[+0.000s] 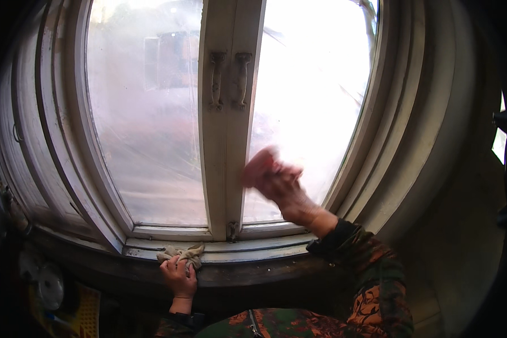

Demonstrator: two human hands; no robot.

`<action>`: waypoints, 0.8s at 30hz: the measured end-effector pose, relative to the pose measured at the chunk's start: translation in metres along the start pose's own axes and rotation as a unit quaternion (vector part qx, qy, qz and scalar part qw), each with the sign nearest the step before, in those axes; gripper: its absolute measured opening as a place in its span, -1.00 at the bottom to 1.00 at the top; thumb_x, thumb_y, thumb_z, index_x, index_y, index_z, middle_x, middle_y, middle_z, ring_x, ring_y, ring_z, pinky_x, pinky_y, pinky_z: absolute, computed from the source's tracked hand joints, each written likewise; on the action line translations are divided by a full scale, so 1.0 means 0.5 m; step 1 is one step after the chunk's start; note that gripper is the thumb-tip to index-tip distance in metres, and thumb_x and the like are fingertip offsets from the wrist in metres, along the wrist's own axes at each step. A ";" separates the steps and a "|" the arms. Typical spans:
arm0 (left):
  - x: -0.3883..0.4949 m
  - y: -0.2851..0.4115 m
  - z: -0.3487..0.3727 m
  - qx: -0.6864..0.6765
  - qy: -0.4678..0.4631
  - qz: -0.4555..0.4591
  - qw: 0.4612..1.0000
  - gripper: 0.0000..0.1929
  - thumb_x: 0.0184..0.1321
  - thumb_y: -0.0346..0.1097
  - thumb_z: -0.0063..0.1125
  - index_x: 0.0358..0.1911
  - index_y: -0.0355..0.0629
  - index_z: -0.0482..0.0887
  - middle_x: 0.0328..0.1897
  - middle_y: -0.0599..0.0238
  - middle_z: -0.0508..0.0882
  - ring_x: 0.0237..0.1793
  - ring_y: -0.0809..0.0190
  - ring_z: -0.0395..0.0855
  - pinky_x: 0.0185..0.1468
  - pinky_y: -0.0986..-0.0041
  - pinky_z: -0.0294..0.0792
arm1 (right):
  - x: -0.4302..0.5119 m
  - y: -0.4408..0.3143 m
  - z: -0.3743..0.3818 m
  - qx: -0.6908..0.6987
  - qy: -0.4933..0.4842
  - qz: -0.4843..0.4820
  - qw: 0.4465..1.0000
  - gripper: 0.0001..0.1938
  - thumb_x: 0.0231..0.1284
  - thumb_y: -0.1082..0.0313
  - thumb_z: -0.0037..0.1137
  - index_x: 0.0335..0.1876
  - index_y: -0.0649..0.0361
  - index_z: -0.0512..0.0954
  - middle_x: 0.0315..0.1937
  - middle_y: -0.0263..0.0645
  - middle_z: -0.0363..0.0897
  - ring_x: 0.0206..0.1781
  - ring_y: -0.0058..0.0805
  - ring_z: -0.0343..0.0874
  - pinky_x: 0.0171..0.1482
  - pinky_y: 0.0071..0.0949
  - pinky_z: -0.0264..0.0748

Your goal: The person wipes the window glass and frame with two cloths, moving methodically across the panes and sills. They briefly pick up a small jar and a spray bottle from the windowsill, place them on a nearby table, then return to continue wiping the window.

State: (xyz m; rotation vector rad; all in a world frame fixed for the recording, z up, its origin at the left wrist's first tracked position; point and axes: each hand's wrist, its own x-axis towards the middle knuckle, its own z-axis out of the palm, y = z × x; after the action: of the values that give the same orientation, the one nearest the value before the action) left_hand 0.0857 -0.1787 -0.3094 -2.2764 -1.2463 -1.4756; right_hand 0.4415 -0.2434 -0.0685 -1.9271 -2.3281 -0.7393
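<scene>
My right hand, blurred by motion, is raised at the lower left part of the right window pane. It holds a reddish-pink cloth whose left edge overlaps the white middle frame. Low at the left, my left hand rests with its fingers on a crumpled beige rag on the window sill. Behind it stands the left pane, hazy and streaked. Two worn metal pull handles are fixed side by side on the middle frame, above my right hand.
A small metal latch sits at the foot of the middle frame. White wooden panels line the left side, and a stepped frame curves down the right. Below the dark ledge at lower left are a round, shiny object and a yellow perforated item.
</scene>
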 end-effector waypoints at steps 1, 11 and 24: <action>0.000 -0.001 0.000 0.000 0.004 0.011 1.000 -0.77 0.05 -0.31 0.34 -0.19 -0.08 0.67 0.07 0.13 0.59 0.12 -0.12 0.41 0.21 0.07 0.38 | -0.024 -0.013 0.030 -0.003 0.167 -0.151 0.974 -0.21 -0.12 0.57 -0.03 0.45 0.09 0.36 0.34 -0.01 0.28 0.37 -0.06 0.19 0.39 0.08 0.09; 0.011 0.008 -0.012 0.011 -0.031 0.009 0.999 -0.74 0.02 -0.35 0.37 -0.17 -0.06 0.68 0.08 0.15 0.61 0.14 -0.12 0.39 0.25 0.11 0.36 | 0.128 0.148 -0.236 -0.011 0.507 0.132 0.852 -0.37 0.03 0.50 0.40 0.33 0.09 0.50 -0.11 -0.14 0.58 -0.03 -0.15 0.59 -0.02 -0.22 0.55; 0.005 0.015 -0.009 -0.021 -0.030 -0.050 0.998 -0.73 0.04 -0.30 0.40 -0.16 -0.03 0.70 0.10 0.22 0.60 0.14 -0.11 0.42 0.22 0.11 0.39 | -0.018 -0.107 0.136 0.101 0.301 -0.054 0.947 -0.56 0.13 0.40 0.24 0.18 0.14 0.58 0.10 -0.01 0.57 0.10 -0.02 0.58 0.25 -0.09 0.40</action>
State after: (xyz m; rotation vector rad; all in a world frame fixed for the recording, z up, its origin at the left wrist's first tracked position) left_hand 0.0883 -0.1845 -0.3027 -2.3333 -1.3787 -1.4889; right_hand 0.4120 -0.2328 -0.1495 -1.2624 -2.0321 -0.8991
